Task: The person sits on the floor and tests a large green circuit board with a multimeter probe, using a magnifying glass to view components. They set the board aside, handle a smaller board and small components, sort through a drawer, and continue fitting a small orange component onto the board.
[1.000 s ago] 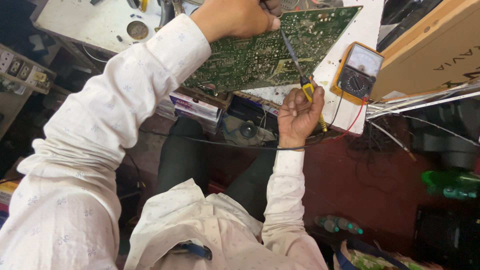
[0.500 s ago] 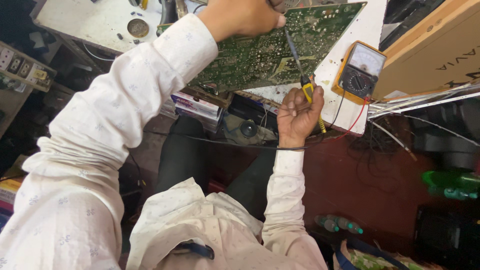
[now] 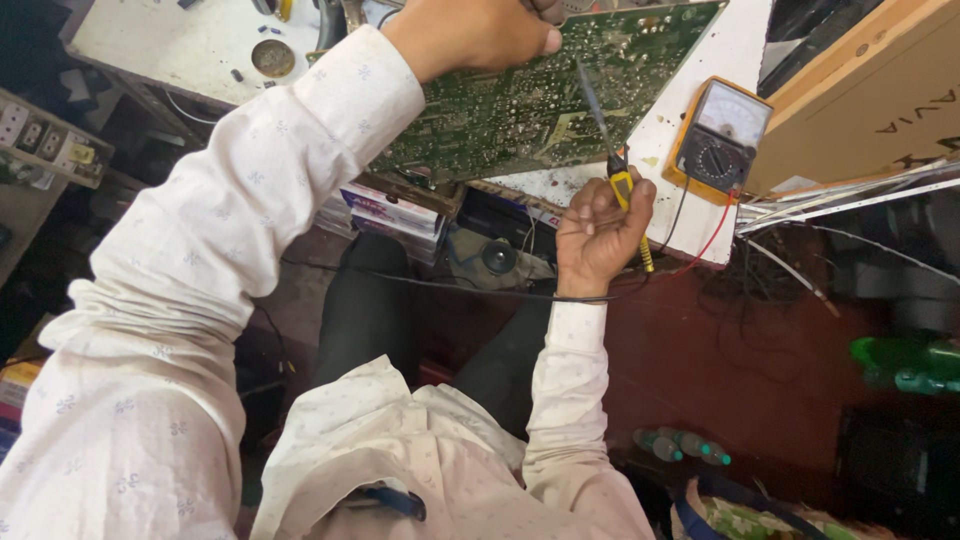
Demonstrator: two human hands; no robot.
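While the left hand (image 3: 475, 32) grips the far edge of a green printed circuit board (image 3: 520, 105) with its fingers curled closed over the rim, the board stands tilted, solder side toward the camera, over the near edge of a white stained workbench (image 3: 170, 45). Nearer and to the right, the right hand (image 3: 597, 235) is closed around the yellow handle of a slim soldering iron with a dark shaft (image 3: 612, 165), whose tip touches the board's solder side. Just right of that hand, an orange-cased analogue multimeter (image 3: 722, 135) lies on the bench, with red and black leads trailing off its near side. Small cardboard boxes (image 3: 385, 210) are stacked under the bench edge. At the far right, a brown cardboard carton (image 3: 870, 90) leans, and green plastic bottles (image 3: 905, 365) lie on the dark red floor.
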